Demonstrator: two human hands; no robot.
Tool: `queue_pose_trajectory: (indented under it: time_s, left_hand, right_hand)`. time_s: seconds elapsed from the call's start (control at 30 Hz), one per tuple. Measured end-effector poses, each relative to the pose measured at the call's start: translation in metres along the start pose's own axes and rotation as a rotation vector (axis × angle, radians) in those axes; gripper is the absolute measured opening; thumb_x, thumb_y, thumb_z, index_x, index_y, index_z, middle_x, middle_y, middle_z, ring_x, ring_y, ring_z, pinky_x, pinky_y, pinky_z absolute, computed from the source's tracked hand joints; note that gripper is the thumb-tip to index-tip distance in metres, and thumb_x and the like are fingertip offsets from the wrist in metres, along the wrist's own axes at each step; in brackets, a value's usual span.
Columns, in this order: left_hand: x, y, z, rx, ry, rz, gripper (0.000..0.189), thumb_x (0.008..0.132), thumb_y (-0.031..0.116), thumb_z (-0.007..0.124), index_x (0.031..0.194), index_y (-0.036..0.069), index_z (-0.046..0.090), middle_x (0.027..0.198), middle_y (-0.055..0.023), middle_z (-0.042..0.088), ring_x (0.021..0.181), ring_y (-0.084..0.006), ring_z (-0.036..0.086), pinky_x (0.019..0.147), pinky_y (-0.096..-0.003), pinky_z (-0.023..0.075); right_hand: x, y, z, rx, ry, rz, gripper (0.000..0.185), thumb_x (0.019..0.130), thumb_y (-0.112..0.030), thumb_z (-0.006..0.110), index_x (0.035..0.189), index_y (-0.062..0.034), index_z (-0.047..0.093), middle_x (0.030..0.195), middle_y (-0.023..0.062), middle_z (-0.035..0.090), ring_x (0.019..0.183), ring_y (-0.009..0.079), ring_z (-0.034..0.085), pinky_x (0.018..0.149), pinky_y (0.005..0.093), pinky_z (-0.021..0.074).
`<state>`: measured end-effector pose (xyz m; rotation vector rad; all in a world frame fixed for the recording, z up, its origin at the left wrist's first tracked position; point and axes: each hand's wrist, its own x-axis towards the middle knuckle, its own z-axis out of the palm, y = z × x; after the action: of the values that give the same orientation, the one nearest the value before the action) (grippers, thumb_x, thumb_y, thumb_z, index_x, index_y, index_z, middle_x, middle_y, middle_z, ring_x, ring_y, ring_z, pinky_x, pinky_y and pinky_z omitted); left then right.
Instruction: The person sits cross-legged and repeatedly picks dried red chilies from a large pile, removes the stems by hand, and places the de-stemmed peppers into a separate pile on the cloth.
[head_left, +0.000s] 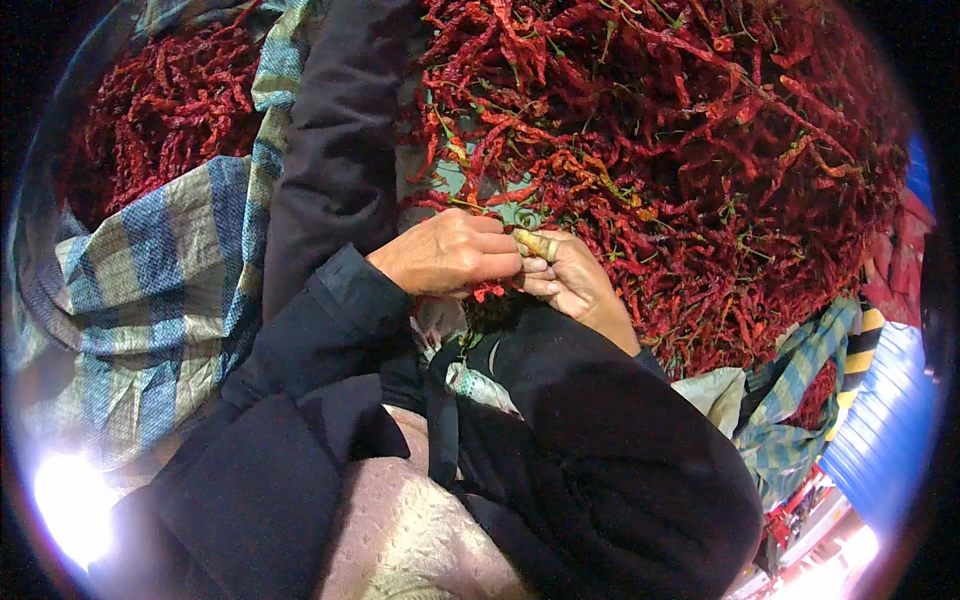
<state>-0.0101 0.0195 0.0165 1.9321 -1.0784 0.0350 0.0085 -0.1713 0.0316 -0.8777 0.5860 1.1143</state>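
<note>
My left hand (457, 251) is curled closed in front of me, with the ends of dried red chili peppers (489, 291) poking out below its fingers. My right hand (576, 279) meets it fingertip to fingertip. A yellowish, stained covering wraps the right thumb (536, 244). The right thumb bends toward its fingers, and whatever lies between them is hidden. Just beyond both hands spreads a large heap of dried red chili peppers (675, 150), many with green stems. A pale green surface (517, 196) shows through a gap in the heap.
A blue-and-beige checked woven sack (161, 255) on the left holds more red chilies (180, 112). My dark-trousered leg (337, 135) lies between sack and heap. At right are a green checked sack (795, 420), a yellow-black striped edge (862, 352) and a blue sheet-like object (889, 420).
</note>
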Motion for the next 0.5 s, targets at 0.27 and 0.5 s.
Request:
queue_pose_trajectory:
  time_s: [0.27, 0.5]
  left_hand:
    - [-0.002, 0.002, -0.012, -0.984, 0.595, -0.827, 0.014, 0.079, 0.012, 0.062, 0.088, 0.004, 0.056, 0.074, -0.0017, 0.057, 0.065, -0.0076, 0.053, 0.06, -0.02, 0.0428]
    - [-0.009, 0.001, -0.012, -1.446, 0.819, -0.907, 0.021, 0.075, 0.011, 0.063, 0.093, 0.002, 0.055, 0.067, -0.0035, 0.052, 0.057, -0.0118, 0.052, 0.053, -0.0256, 0.0462]
  right_hand:
    - [-0.02, -0.02, -0.001, -0.203, 0.108, -0.37, 0.016, 0.082, -0.01, 0.059, 0.092, 0.0006, 0.054, 0.07, 0.0006, 0.051, 0.052, 0.005, 0.041, 0.044, 0.0194, 0.0334]
    - [-0.029, -0.033, -0.019, -1.044, 0.222, -0.542, 0.016, 0.075, -0.005, 0.058, 0.09, -0.0004, 0.061, 0.077, 0.0048, 0.059, 0.068, 0.0139, 0.056, 0.065, 0.025, 0.044]
